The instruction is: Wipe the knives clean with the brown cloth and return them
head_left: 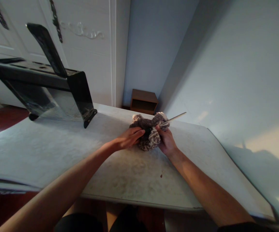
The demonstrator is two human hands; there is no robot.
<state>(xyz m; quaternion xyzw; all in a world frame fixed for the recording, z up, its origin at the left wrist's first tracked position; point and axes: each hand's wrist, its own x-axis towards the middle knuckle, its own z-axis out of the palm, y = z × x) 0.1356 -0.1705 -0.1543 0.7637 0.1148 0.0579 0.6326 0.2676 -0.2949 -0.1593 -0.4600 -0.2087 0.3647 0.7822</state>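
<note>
A bunched-up piece of chunky brown and cream knitting (151,137) rests on the table between my hands. My left hand (131,137) is closed on its left side, thumb and fingers pressed into the folds. On the other side, my right hand (165,140) grips the knitting and the base of a thin pale stick (176,117), which looks like a knitting needle. The stick points up and to the right, beyond my right thumb. Folds of yarn hide several of my fingertips.
The pale table (120,174) carries a black-framed device with clear sides and a raised handle (47,48) at the left. A small brown box-shaped cabinet (144,96) stands beyond the far edge. White cabinet doors (88,64) and a pale wall (238,80) border the space.
</note>
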